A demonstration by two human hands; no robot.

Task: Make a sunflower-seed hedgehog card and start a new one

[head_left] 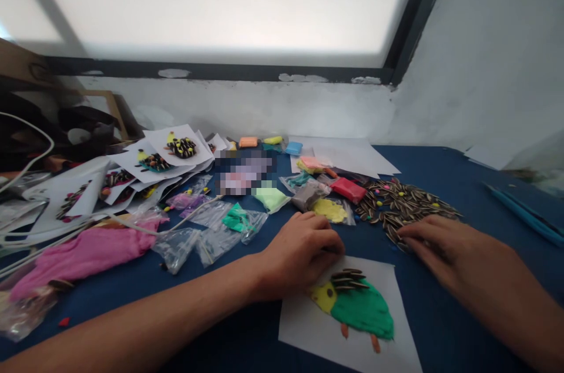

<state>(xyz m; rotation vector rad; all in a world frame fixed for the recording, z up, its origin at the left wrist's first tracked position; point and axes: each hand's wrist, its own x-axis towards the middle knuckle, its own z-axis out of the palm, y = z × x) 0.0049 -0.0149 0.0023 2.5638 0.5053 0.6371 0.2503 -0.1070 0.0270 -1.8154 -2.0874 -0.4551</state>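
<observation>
A white paper sheet (304, 326) lies in front of me with a clay hedgehog on it: a green clay body (368, 311), a yellow head (325, 298) and two orange-brown legs. Several sunflower seeds (349, 280) stick up as spines just behind the head. My left hand (304, 252) rests over the sheet's upper left corner, its fingers curled in; what they may hold is hidden. On the right, my right hand (453, 249) pinches at the near edge of a pile of sunflower seeds (409, 202), thumb and forefinger close together among the seeds.
Beyond my left hand lie a red clay pack (348, 190), yellow clay (330, 209) and clear bags (176, 249). Pink clay (88, 252) and white cables lie left, near stacked finished pictures (178, 147). A blue pen-like case (524, 214) is far right; blank paper (348, 153) lies behind.
</observation>
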